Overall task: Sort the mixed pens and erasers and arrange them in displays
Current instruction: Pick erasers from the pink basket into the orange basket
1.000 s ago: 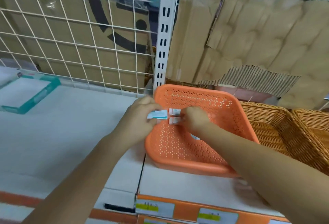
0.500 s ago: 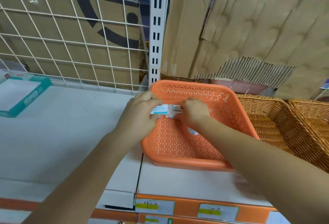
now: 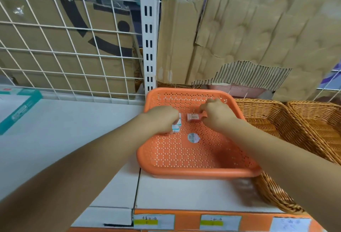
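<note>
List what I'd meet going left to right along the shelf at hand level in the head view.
teal-edged box → left hand → blue-and-white erasers → pink eraser → right hand → first wicker basket → second wicker basket. The orange basket spans both hands, so it is left out.

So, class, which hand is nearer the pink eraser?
Right. The right hand pinches the pink eraser at its right end; the left hand sits apart on its left, holding teal-and-white erasers.
</note>
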